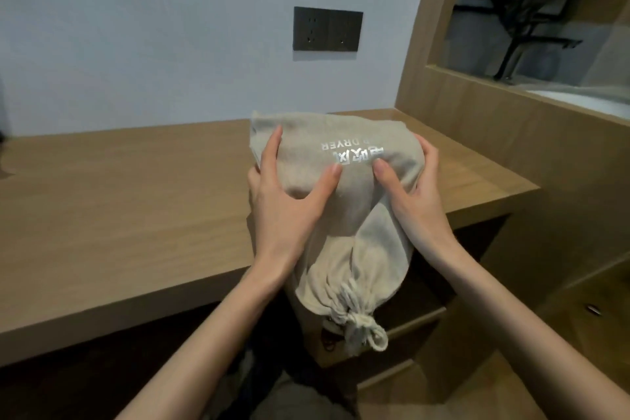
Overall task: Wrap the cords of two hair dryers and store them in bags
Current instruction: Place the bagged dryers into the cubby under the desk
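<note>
Gripping one bulging, tied-shut bag (358, 249) over the desk (136, 215), left hand (286, 204) and right hand (412, 198) curled round it; second bag unseen.

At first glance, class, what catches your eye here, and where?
A beige cloth bag printed DRYER fills the centre, gripped by the left hand and right hand over the front edge of the wooden desk. Its drawstring is knotted at the near end; a dark socket panel sits on the wall behind.

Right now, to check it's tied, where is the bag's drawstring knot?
In the head view, the drawstring knot hangs low, right of centre, at the near end of the hair dryer bag, past the front edge of the desk.
</note>
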A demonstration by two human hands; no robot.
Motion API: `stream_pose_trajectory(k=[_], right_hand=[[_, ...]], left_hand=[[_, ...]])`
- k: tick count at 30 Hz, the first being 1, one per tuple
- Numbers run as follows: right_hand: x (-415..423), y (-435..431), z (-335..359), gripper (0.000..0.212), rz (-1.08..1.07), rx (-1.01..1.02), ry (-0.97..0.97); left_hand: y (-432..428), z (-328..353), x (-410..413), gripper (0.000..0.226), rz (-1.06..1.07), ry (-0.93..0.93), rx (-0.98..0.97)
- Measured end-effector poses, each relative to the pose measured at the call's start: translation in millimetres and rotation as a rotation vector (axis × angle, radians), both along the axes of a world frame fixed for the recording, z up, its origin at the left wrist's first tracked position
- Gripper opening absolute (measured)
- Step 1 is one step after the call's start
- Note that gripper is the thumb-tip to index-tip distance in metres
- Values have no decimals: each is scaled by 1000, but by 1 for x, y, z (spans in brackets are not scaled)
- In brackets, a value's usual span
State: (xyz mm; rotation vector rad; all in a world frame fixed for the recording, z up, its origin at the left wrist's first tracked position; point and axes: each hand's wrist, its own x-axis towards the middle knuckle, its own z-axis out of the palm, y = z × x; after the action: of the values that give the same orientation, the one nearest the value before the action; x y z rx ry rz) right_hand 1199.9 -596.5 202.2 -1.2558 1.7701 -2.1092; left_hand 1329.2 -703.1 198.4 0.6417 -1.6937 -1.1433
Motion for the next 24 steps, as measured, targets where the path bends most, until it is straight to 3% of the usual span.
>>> stream_pose_trajectory(k=[11, 24], right_hand=[[6, 112, -62, 65, -277, -36, 0], [-10, 193, -148, 68, -515, -12, -125]], left_hand=[[95, -48, -19, 80, -326, -26, -21], [159, -117, -54, 78, -598, -249, -36]])
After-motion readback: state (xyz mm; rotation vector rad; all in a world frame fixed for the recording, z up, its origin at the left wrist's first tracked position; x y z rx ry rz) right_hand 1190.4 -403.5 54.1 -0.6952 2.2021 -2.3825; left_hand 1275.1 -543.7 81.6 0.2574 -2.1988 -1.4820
